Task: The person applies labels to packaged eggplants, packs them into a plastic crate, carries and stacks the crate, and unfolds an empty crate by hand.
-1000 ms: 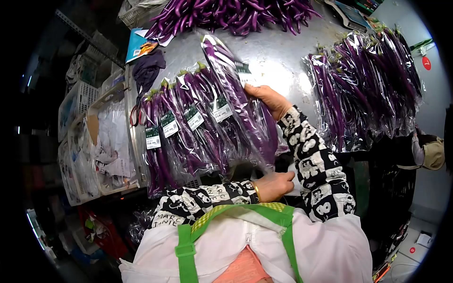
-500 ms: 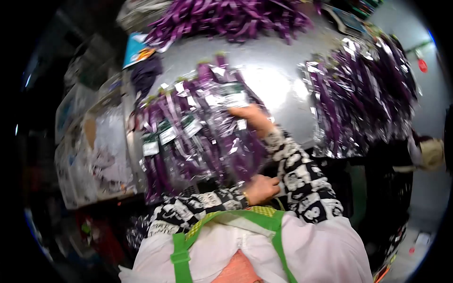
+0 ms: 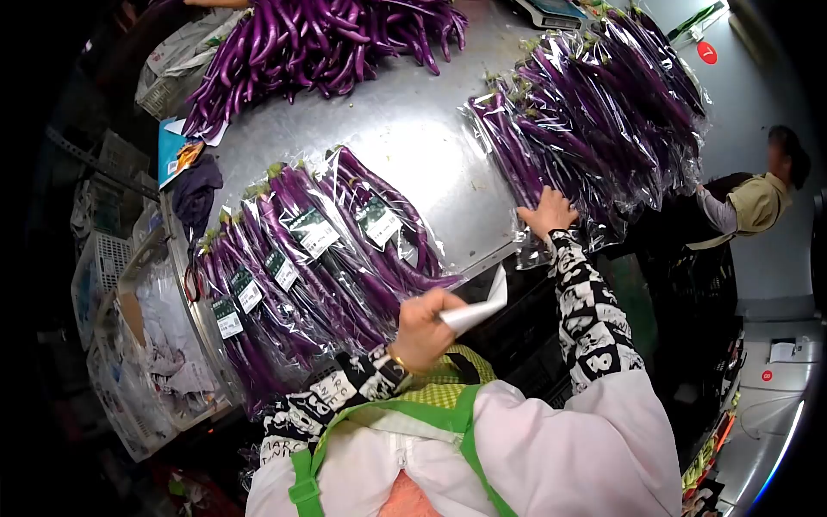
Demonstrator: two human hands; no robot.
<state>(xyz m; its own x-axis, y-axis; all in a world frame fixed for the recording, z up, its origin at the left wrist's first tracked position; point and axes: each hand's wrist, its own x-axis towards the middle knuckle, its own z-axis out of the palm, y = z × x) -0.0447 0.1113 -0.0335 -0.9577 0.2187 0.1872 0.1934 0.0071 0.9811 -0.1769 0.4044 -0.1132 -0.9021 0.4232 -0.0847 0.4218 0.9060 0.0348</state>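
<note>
My left hand is closed on a folded strip of white paper, in front of my chest by the table edge. My right hand, fingers spread, rests on the nearest bag of the pile of bagged eggplants at the right. To the left lies a row of clear bags of long purple eggplants, each with a dark-and-white label. The bag at this row's right end carries its label near the middle. No label shows on the right-hand pile.
Loose eggplants are heaped at the back of the metal table. A scale stands behind the bagged pile. Crates with plastic and paper flank the table's left side. Another person is at the right.
My right hand has left the labelled row's end bag and moved right onto the other pile. White paper now shows in my left hand. The view has shifted, bringing the person at right into fuller view.
</note>
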